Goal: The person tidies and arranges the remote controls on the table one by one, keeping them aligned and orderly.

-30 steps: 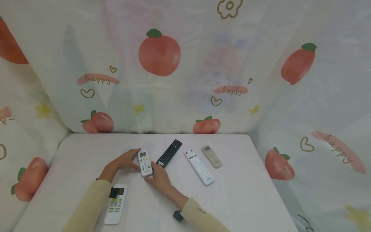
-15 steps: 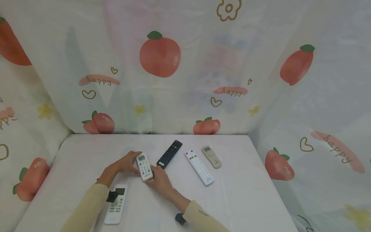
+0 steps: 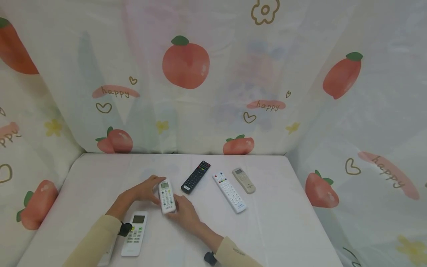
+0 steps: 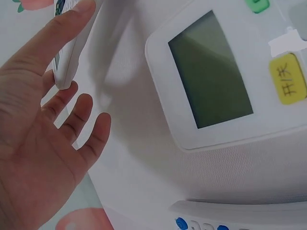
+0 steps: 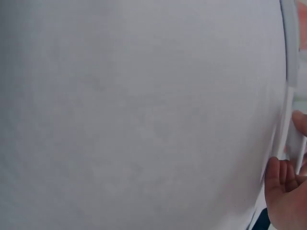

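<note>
A small white remote control with a little grey display and coloured buttons (image 3: 166, 195) lies on the white table (image 3: 280, 222), near its middle, held between both hands. The left hand (image 3: 144, 190) rests against its left edge near the display end, with the fingers fairly straight; in the left wrist view a fingertip (image 4: 79, 10) touches the remote's side and the other fingers spread loosely apart. The right hand (image 3: 185, 213) meets the lower right edge, its fingers apparently curled against the casing, though the right wrist view is too blurred to confirm it. A larger white air-conditioner remote (image 3: 135, 233) lies just beside the left forearm.
</note>
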Demonstrator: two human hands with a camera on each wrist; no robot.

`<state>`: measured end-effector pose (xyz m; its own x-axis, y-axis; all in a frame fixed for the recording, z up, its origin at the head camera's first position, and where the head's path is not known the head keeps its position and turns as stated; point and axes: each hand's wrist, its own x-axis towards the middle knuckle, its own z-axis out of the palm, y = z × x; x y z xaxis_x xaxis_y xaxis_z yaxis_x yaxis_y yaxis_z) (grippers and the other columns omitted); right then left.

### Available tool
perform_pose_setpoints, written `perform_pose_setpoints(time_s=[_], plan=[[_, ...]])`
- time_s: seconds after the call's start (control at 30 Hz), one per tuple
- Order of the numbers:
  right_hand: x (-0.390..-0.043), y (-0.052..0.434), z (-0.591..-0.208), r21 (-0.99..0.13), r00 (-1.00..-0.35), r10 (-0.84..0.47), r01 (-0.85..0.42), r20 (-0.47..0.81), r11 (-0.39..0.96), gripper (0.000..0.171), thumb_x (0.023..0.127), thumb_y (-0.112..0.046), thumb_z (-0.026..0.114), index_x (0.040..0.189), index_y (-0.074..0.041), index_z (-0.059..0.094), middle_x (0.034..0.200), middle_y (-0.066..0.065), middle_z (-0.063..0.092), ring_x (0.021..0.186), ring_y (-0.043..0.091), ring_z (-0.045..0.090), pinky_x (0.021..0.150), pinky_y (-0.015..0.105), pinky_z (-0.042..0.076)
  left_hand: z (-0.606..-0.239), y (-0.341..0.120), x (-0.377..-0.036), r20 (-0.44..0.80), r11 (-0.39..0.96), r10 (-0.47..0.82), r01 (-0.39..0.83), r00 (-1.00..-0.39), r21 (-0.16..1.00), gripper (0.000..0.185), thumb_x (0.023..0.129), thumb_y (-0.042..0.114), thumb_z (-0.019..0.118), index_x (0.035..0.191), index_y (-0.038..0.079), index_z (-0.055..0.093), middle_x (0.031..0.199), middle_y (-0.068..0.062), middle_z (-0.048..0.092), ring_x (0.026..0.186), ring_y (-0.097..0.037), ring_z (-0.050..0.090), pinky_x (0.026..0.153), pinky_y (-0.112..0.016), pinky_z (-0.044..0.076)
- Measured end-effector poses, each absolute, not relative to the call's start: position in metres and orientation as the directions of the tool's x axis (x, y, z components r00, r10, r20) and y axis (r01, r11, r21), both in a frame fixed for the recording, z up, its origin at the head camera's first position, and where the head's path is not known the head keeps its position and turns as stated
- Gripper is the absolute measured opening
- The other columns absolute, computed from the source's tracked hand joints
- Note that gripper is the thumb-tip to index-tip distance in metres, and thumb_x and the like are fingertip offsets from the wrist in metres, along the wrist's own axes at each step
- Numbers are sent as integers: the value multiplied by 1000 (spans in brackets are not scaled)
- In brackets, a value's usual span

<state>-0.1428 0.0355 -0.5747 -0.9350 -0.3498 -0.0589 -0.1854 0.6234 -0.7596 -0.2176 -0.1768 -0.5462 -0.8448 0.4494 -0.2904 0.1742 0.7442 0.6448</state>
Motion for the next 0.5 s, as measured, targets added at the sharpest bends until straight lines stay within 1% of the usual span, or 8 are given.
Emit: perform_pose_setpoints(time_s=[0.23,0.5], plan=[[-133,38,-572,-757,-930,-363,-190,-66,625,75,82,-26,83,146,-7,49,97,-11,54,78,3,46,68,19,43,-542,-172,-211,-310,760,467,196,-828,620,104,66,22,94,153,10,38,142,-16,40,131,-36,42,108,-57,35],[-120,42,-569,-761,-935,-343,-153,-96,630,75,81,-28,84,145,-7,50,97,-12,55,78,2,45,67,19,42,-539,-165,-205,-338,785,468,209,-816,583,103,66,25,95,152,14,41,142,-12,43,126,-30,45,106,-54,39]])
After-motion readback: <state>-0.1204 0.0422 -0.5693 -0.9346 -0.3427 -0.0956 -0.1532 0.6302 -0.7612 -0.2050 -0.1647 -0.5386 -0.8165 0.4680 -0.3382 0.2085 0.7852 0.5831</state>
